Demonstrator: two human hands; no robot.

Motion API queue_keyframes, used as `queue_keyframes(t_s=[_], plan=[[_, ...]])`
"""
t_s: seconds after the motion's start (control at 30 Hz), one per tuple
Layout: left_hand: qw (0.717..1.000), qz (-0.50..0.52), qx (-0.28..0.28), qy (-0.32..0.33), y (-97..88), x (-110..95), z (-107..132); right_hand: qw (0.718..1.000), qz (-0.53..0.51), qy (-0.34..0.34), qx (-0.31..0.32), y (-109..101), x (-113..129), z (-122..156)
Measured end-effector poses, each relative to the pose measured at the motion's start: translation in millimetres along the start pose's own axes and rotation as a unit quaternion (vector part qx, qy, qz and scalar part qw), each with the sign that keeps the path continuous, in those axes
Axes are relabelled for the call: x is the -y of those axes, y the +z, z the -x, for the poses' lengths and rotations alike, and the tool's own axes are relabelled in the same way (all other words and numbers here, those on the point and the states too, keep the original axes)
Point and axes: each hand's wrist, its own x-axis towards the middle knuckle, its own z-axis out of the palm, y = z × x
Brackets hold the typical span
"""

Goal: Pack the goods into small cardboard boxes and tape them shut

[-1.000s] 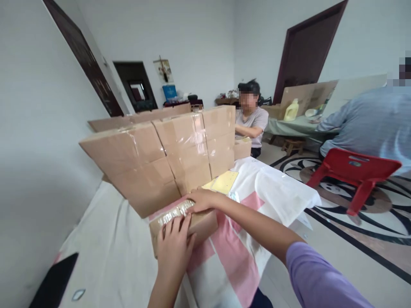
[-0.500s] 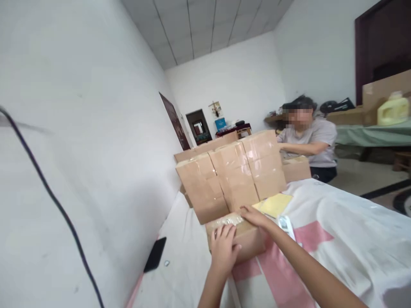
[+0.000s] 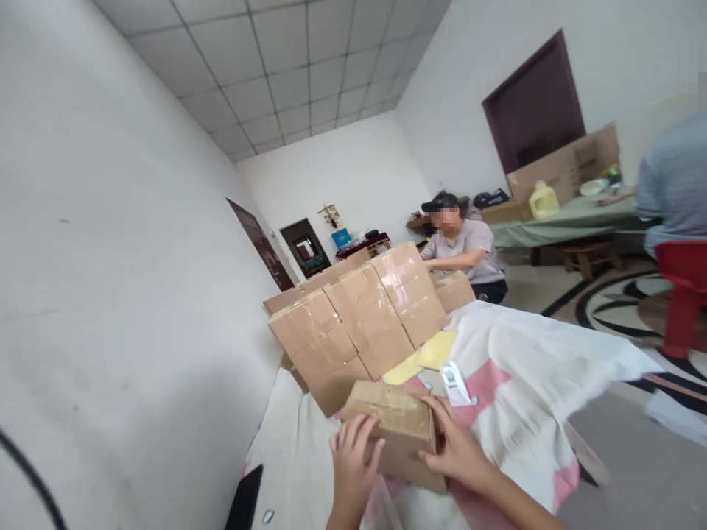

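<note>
A small taped cardboard box (image 3: 406, 445) sits on the cloth-covered table right in front of me, clear tape along its top. My left hand (image 3: 353, 456) rests against its near left side, fingers bent over the top edge. Around the right end is my right hand (image 3: 457, 445), fingers at the upper right edge and thumb on the near face. Between them the two hands hold the box. Just beyond it, similar taped boxes (image 3: 361, 316) are stacked in a row.
Yellow sheets (image 3: 436, 350) and a white printed item (image 3: 456, 384) lie right of the stack. A dark flat object (image 3: 244, 500) is near the wall at left. A co-worker (image 3: 464, 246) sits behind the stack; another person (image 3: 677, 177) is at far right by a red chair (image 3: 685, 287).
My right hand has moved from the top of the box to its right end. The box appears turned slightly, and the view has swung to the right.
</note>
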Motion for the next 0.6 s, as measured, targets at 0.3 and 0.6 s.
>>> queue_keyframes(t_s=[0.3,0.6], plan=[[0.981,0.01,-0.192,-0.007,-4.3,21.9,13.0,0.968,0.061,-0.055,-0.236,-123.3,36.4,-2.0],[0.974,0.11,-0.033,-0.195,52.1,91.3,60.1,0.849,0.342,0.139,-0.378,-226.5,-71.4,-100.2]])
